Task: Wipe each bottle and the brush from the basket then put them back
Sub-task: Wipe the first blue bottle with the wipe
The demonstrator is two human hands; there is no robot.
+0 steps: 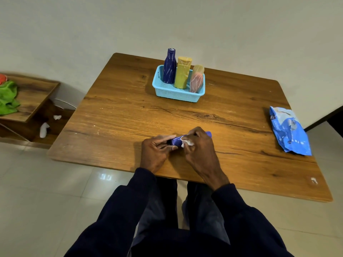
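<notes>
A light blue basket (168,93) stands at the far middle of the wooden table (118,115). In it stand a dark blue bottle (169,66), a yellow bottle (182,72) and a pink bottle (196,79), all streaked with white. Near the table's front edge my left hand (156,152) grips one end of a purple-blue object (176,141) lying sideways; I cannot tell whether it is the brush or a bottle. My right hand (199,145) presses a white wipe (188,143) onto it and covers most of its other end.
A crumpled blue wipes packet (289,130) lies at the table's right edge. A low wooden shelf (35,97) at the left holds a green cloth (7,98). White crumpled wipes (44,129) lie on the shelf's lower level. Tiled floor surrounds the table.
</notes>
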